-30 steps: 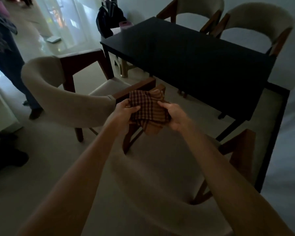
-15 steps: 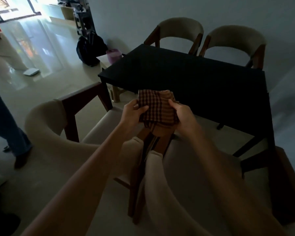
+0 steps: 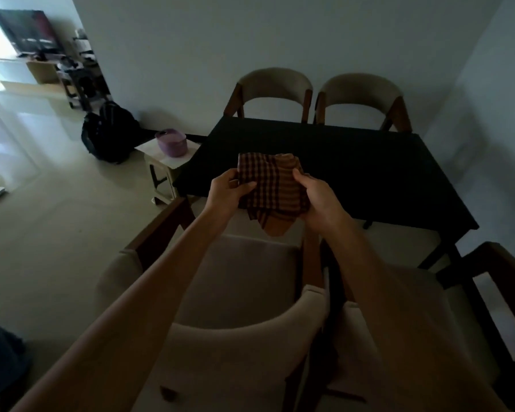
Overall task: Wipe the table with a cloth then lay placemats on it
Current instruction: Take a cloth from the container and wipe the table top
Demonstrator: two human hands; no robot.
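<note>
Both hands are gripping a checked brown cloth [image 3: 272, 190] in the air, above the near edge of the dark tabletop [image 3: 369, 171] and not touching it. Left hand [image 3: 228, 193] is pinching the cloth's left edge, thumb lying over the front of the fabric; right hand [image 3: 318, 200] is closing around the right edge, fingers curled behind. Cloth is sitting between the two hands, bunched and partly folded, its broad face turning up toward the camera. Long axis is running roughly up and down in the view: the top edge is pointing toward the far side of the tabletop, and a loose corner is hanging down below the hands, pointing toward the near chairs. Two cream padded chairs [image 3: 244, 292] with dark wood frames are standing just under the forearms, side by side. Two more chairs [image 3: 275, 81] are standing at the far side of the tabletop, backs to the wall. Left of the tabletop, a lilac tub [image 3: 172, 142] is resting on a small white stool [image 3: 167, 166], with a dark backpack [image 3: 109, 133] on the floor beyond it.
</note>
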